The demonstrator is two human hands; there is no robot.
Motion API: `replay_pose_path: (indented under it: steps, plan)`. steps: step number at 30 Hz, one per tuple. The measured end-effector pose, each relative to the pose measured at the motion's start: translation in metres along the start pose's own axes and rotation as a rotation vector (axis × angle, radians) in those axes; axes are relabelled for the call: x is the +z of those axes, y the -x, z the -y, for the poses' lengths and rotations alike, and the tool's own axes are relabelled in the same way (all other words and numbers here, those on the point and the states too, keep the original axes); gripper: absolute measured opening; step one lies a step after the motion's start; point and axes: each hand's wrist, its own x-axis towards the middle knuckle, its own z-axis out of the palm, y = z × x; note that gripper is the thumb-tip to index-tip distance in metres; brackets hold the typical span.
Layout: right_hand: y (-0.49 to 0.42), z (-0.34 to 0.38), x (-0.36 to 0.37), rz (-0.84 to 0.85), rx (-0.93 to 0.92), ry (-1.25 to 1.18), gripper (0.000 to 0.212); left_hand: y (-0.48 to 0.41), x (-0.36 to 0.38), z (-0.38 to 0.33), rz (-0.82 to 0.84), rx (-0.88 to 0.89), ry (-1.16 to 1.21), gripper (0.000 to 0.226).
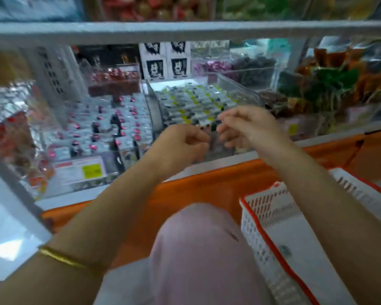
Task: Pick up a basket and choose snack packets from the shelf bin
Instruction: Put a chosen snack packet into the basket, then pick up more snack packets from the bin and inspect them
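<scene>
Snack packets lie just beyond left hand and right hand, fingers curled.

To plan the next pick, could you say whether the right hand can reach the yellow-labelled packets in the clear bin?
Probably yes: the right hand hovers at the open bin's front edge, nothing between it and the yellow-labelled packets.

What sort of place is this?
Most likely a snack shop or supermarket aisle: clear shelf bins full of small wrapped snack packets, price labels on the bin fronts, and a white, red-rimmed shopping basket.
</scene>
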Motion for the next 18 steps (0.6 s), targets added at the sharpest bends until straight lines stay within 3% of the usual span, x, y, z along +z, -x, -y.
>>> replay_pose_path:
  steps: [4,9,13,18]
  plan:
    - [-0.016,0.046,0.075,0.11,-0.201,0.191,0.008,0.033,-0.059,0.032,-0.203,0.006,-0.027,0.014]
    - [-0.051,0.058,0.134,0.161,-0.4,0.627,0.009,0.042,-0.107,0.066,-0.429,0.018,-0.351,0.022]
    - [-0.068,0.053,0.141,0.27,-0.462,0.792,0.013,0.024,-0.121,0.081,-0.371,0.029,-0.595,0.029]
    - [-0.075,0.032,0.129,0.302,-0.459,0.926,0.009,0.007,-0.13,0.097,-0.339,0.045,-0.695,0.027]
